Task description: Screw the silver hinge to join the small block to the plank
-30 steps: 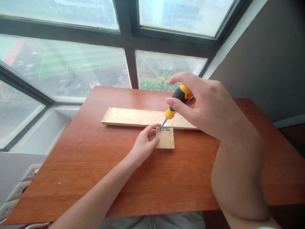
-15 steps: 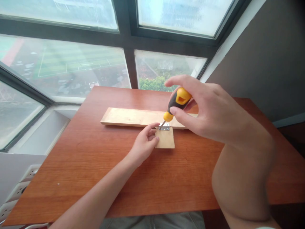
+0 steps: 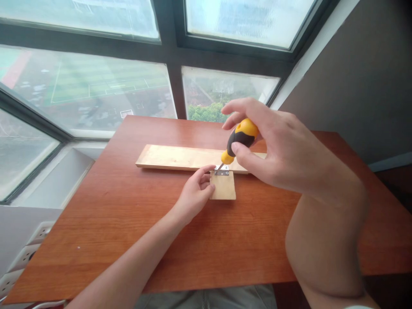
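Note:
My right hand (image 3: 273,146) grips a yellow and black screwdriver (image 3: 243,136), its handle tilted up to the right. The shaft points down at the left part of a small metal hinge (image 3: 222,172). That hinge spans from a long pale wooden board (image 3: 174,158) to a small square wooden piece (image 3: 223,189) on the near side. With thumb and fingers, my left hand (image 3: 197,189) holds the left edge of the small piece, its index fingertip beside the hinge. The screw under the tip is too small to make out.
All of this rests on a reddish-brown wooden table (image 3: 154,240). Windows with dark frames (image 3: 174,56) stand behind it, and a grey wall (image 3: 360,86) is on the right. Power sockets (image 3: 25,257) line the lower left beside the table edge.
The screwdriver handle has turned slightly, and the fingers of my right hand have spread and shifted around it. My left hand and the wooden pieces stay in place.

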Motion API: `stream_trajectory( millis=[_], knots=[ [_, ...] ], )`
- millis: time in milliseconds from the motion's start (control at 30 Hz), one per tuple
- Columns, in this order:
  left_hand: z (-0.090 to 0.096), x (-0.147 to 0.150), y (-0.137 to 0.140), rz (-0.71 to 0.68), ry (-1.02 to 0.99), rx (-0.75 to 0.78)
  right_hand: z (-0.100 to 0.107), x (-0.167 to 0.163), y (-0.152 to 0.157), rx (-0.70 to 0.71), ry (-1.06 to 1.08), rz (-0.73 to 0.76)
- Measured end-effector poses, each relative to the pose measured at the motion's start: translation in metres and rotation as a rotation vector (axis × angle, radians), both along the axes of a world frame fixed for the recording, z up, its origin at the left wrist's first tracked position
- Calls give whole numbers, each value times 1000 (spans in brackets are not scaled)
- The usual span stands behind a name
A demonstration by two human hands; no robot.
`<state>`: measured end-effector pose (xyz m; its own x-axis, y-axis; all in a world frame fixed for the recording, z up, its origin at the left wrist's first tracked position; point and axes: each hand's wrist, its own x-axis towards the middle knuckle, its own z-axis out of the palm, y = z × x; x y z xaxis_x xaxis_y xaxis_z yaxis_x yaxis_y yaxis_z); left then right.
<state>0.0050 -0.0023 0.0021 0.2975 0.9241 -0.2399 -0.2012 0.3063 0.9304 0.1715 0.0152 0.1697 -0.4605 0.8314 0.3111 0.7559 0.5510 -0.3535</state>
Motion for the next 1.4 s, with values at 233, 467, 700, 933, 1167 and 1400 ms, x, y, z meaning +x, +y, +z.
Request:
stream_trajectory(
  millis=[233, 467, 700, 933, 1167, 1400],
  knots=[
    [3, 0, 0, -4, 28, -5, -10, -1, 11, 164, -79, -194],
    [1, 0, 0, 1, 10, 0, -3, -1, 3, 15, 24, 0],
    [4, 0, 0, -5, 20, -11, -9, -2, 10, 132, -52, -180],
    [2, 0, -1, -1, -2, -17, -8, -1, 7, 75, -3, -161],
    [0, -1, 0, -17, 5, -16, -7, -2, 6, 73, -63, -151],
    [0, 0, -1, -18, 22, -11, -12, -2, 13, 147, -95, -237]
  ],
)
